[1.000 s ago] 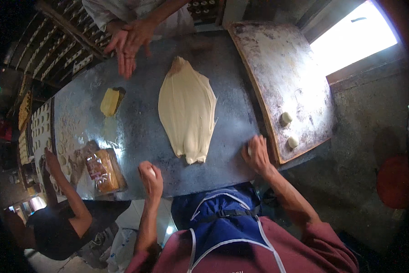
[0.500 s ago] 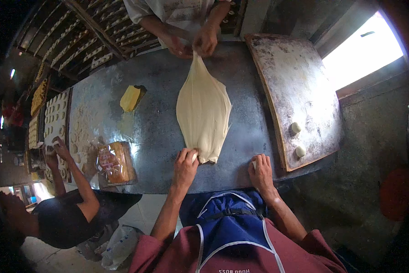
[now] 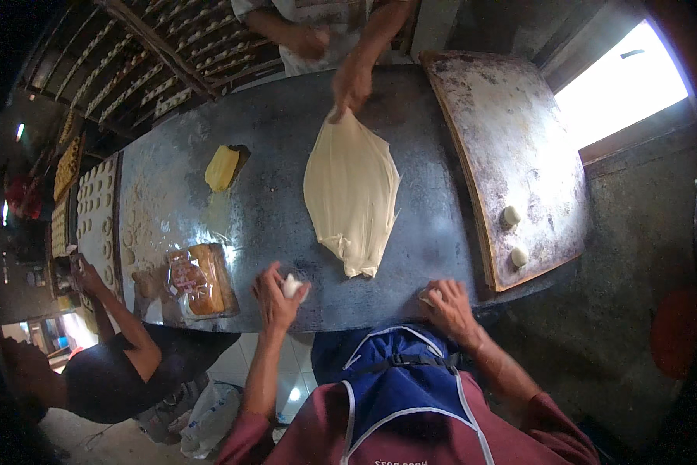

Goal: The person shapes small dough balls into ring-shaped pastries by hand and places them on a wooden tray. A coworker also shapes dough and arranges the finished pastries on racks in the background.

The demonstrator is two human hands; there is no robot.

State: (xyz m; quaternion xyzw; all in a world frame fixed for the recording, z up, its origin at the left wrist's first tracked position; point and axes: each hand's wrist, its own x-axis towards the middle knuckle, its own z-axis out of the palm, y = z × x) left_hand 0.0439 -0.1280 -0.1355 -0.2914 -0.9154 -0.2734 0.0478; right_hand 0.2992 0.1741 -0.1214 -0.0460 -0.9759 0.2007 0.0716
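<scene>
grey worktop (image 3: 271,213): large dough sheet (image 3: 352,190) flat at centre, far tip at a co-worker's hand (image 3: 353,84). left hand (image 3: 275,298): left of the sheet, fingers cupped round a small dough ball (image 3: 292,287). right hand (image 3: 452,308): knuckles up, fingers curled over a mostly hidden dough lump (image 3: 432,295).

"Item one, lettering: where is it borne?"

"One line of pale capitals (image 3: 401,463) is carried across the chest of the maroon shirt (image 3: 313,434), above the bib of the blue apron (image 3: 410,395). It is seen upside down and is partly cut by the lower edge of the view."

"Item two, packaging?"

"Reddish and white print (image 3: 187,277) is borne on the clear wrapper (image 3: 223,298) around the browned loaf (image 3: 206,301). Its wording is too small and glare-broken to be read."

"Numbers?"

"None can be made out."
</scene>
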